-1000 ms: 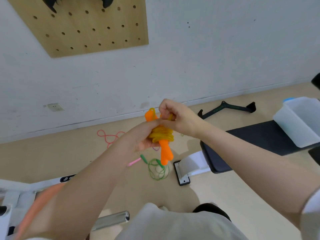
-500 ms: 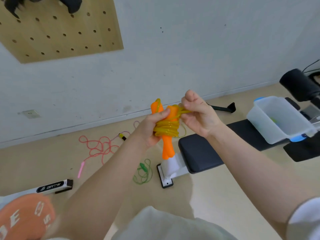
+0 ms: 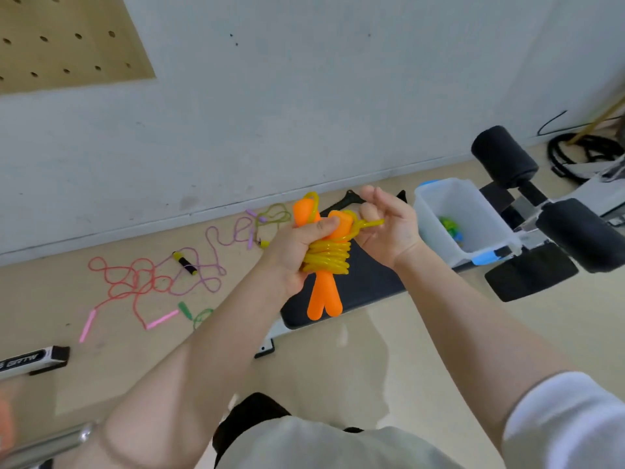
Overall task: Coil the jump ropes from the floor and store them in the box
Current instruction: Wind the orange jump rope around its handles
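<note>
left hand (image 3: 297, 252) clenched the coiled rope (image 3: 326, 257) mid-frame; right hand (image 3: 385, 225) pinched its tail, which could slip and unwind.

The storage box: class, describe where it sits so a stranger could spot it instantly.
Find the black padded bench running rightward along the floor. At its far right end, before the black foam rollers, sits the storage box. It alone is a translucent white tub with blue trim, something green inside.
</note>
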Demonstrator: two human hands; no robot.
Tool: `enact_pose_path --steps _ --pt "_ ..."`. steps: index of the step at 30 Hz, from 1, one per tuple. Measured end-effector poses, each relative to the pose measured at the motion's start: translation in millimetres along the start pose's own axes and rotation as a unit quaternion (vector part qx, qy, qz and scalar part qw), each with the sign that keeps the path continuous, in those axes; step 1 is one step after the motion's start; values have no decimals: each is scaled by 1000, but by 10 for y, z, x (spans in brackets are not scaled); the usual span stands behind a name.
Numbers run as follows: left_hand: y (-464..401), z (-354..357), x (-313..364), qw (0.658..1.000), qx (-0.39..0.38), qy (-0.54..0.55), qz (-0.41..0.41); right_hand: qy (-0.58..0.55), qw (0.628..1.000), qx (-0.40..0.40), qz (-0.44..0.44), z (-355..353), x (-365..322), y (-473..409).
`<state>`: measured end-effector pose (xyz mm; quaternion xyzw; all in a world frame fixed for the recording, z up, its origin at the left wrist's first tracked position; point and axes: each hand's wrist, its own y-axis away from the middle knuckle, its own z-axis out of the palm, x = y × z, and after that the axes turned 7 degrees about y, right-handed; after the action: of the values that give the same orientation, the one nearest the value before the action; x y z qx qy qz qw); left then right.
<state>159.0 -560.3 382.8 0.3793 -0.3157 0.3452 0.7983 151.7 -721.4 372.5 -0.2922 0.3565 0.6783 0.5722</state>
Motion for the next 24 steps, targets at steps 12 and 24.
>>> enact_pose_path --steps 12,24 --pt "-929 839 -486 985 135 -105 -29 599 753 264 -68 -870 -406 120" --pt "-2594 1732 -616 971 133 -148 -136 786 590 183 26 -2122 -980 -645"
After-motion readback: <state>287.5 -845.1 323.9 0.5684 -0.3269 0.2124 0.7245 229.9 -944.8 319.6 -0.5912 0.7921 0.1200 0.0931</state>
